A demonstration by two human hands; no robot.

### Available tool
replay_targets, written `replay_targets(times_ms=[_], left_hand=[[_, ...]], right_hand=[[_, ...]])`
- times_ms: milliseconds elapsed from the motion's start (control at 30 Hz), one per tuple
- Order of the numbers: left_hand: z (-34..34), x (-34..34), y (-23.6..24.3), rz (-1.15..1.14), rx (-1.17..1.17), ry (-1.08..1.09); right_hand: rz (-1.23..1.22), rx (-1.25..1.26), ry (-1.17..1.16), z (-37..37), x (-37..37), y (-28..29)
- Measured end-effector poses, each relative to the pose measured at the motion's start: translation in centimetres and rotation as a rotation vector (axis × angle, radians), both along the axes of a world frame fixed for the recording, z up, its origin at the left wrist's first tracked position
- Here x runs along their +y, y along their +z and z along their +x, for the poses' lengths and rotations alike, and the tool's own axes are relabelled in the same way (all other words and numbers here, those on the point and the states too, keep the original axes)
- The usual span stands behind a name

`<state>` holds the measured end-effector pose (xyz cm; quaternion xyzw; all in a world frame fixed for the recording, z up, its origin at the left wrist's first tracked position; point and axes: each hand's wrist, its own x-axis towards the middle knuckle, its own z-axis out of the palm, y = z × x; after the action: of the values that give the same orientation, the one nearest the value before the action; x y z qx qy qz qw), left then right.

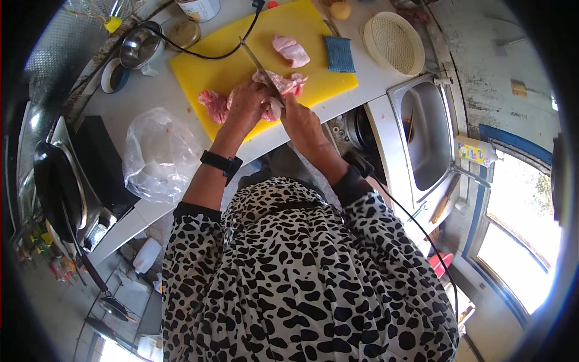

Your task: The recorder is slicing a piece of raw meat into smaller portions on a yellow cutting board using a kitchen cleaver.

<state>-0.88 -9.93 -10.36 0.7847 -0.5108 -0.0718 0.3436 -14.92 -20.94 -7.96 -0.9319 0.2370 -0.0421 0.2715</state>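
Observation:
A yellow cutting board (208, 69) lies on the counter with several pieces of pink raw meat on it. My left hand (246, 105) is closed on a piece of raw meat (278, 81) near the board's front edge. In my right hand (303, 127) is a knife (258, 63), its handle wrapped by my fingers. The blade points away and to the left, resting against or just over the meat; which of the two I cannot tell. Another meat chunk (212, 105) sits left of my left hand, and a separate pale piece (291, 51) lies farther back.
A black cable (211, 58) crosses the board's far left. Beside the board's right part are a blue scouring pad (339, 54), a woven basket (393, 45) and a metal sink (422, 139). A clear plastic bag (160, 157) and a metal bowl (140, 47) stand left.

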Motion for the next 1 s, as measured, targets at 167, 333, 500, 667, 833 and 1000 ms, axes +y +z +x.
replay_targets(times_ms=[167, 333, 500, 667, 833, 1000], left_hand=[[0.1, 0.4, -0.4, -0.017, -0.01, 0.017], [0.1, 0.8, -0.6, 0.07, -0.017, 0.121], [0.5, 0.6, -1.0, 0.164, -0.014, 0.131], [0.5, 0.6, -0.9, 0.095, -0.016, 0.028], [0.4, 1.6, -0.2, 0.052, -0.001, 0.01], [-0.2, 2.5, 0.5, -0.075, 0.106, 0.107]], right_hand=[[-0.006, 0.065, -0.004, 1.9, -0.7, -0.6], [0.065, 0.086, 0.006, -2.0, -0.5, 2.0], [0.102, 0.272, -0.059, -7.4, 0.3, 3.5], [0.042, 0.134, -0.048, -3.8, 0.0, 0.3], [0.052, -0.154, -0.103, 0.2, -3.0, -1.5], [0.064, -0.284, -0.212, -0.6, -3.8, 1.9]])
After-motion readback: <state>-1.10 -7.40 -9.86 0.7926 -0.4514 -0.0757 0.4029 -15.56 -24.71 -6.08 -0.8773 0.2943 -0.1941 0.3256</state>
